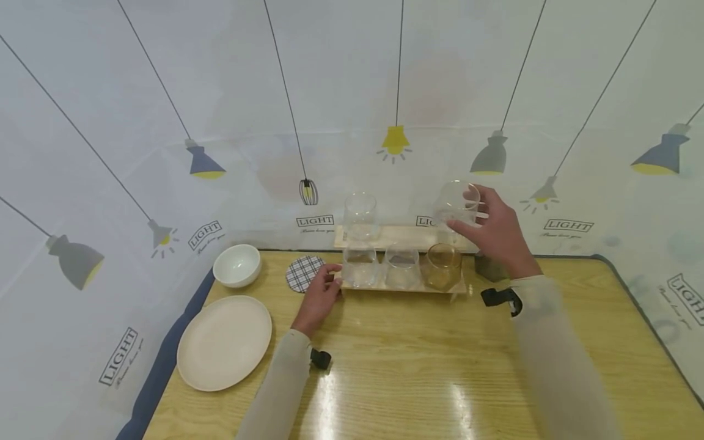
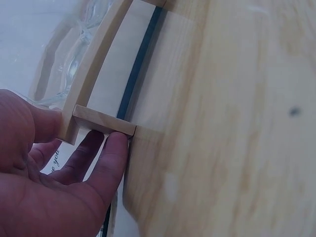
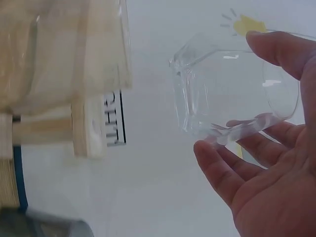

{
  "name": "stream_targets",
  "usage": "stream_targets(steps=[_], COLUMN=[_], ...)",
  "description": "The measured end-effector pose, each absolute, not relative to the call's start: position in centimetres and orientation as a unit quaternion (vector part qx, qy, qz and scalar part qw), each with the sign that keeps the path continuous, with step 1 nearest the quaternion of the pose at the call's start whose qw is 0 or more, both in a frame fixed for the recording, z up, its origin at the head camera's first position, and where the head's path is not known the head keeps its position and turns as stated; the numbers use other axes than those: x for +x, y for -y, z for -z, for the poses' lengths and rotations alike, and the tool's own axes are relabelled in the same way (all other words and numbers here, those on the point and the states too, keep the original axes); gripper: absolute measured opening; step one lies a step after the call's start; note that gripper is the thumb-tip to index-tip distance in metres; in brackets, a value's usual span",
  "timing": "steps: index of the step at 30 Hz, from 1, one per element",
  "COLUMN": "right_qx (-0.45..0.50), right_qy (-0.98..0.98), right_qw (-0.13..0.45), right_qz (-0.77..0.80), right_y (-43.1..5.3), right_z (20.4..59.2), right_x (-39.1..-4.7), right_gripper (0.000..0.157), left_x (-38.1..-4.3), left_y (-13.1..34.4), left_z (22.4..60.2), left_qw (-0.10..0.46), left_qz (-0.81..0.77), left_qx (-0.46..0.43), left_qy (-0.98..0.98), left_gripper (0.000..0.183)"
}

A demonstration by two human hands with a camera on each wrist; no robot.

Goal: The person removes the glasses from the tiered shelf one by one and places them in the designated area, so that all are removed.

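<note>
A two-tier wooden rack point(image 1: 407, 287) stands against the back wall. My left hand point(image 1: 321, 298) grips its left end; in the left wrist view the thumb lies at the board's end, with fingertips against the short wooden leg point(image 2: 103, 120). Above the upper tier's right part, my right hand point(image 1: 492, 229) holds a clear drinking glass point(image 3: 222, 94) between thumb and fingers. Another clear glass point(image 1: 360, 215) stands on the upper tier at left. The lower tier carries two clear glasses, one at left point(image 1: 360, 266) and one mid-row point(image 1: 402, 266), plus an amber glass point(image 1: 442, 267) at right.
A dark glass point(image 1: 489, 267) stands right of the rack, partly behind my right wrist. To the left are a checked round coaster point(image 1: 302, 273), a white bowl point(image 1: 237, 266) and a large pale plate point(image 1: 224, 343). A lamp-printed curtain point(image 1: 341, 153) rises behind the wooden table point(image 1: 407, 366).
</note>
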State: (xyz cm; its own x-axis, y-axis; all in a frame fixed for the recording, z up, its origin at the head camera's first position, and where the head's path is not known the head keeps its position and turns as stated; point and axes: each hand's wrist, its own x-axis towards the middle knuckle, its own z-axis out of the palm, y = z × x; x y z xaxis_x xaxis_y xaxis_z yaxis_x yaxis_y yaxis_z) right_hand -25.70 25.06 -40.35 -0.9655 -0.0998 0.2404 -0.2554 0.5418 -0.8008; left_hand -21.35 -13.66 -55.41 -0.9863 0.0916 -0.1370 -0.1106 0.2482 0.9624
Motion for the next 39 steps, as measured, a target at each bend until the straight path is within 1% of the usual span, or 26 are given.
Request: stream_targets(steps=[5, 10, 13, 21, 26, 36, 39], right_qx=[0.076, 0.047, 0.03, -0.02, -0.038, -0.07, -0.086], right_qy=[0.881, 0.886, 0.888, 0.89, 0.89, 0.88, 0.882], right_qw=[0.105, 0.126, 0.134, 0.129, 0.141, 0.147, 0.138], right_qz=[-0.456, -0.445, -0.439, -0.436, -0.432, -0.447, -0.442], right_y=[-27.5, -30.0, -31.5, -35.2, -36.9, -39.6, -40.1], right_z=[40.7, 42.0, 43.1, 45.7, 47.0, 49.4, 50.1], right_x=[-25.0, -24.8, -24.8, -24.2, -23.7, -22.9, -22.6], right_gripper=[0.086, 0.09, 0.089, 0.087, 0.085, 0.082, 0.084], left_x=[-21.5, -21.6, -21.6, -21.5, -21.5, -21.5, -21.6], left_y=[13.6, 13.7, 13.7, 13.7, 13.6, 13.5, 13.5], left_z=[55.5, 55.5, 55.6, 56.0, 55.9, 55.6, 55.6], left_qw=[0.076, 0.073, 0.073, 0.077, 0.072, 0.069, 0.07], left_qz=[-0.609, -0.609, -0.61, -0.611, -0.61, -0.61, -0.607], left_qx=[0.0, 0.004, 0.009, 0.009, 0.008, 0.0, -0.001], left_qy=[-0.789, -0.79, -0.789, -0.788, -0.789, -0.789, -0.792], left_gripper=[0.03, 0.031, 0.031, 0.032, 0.031, 0.03, 0.03])
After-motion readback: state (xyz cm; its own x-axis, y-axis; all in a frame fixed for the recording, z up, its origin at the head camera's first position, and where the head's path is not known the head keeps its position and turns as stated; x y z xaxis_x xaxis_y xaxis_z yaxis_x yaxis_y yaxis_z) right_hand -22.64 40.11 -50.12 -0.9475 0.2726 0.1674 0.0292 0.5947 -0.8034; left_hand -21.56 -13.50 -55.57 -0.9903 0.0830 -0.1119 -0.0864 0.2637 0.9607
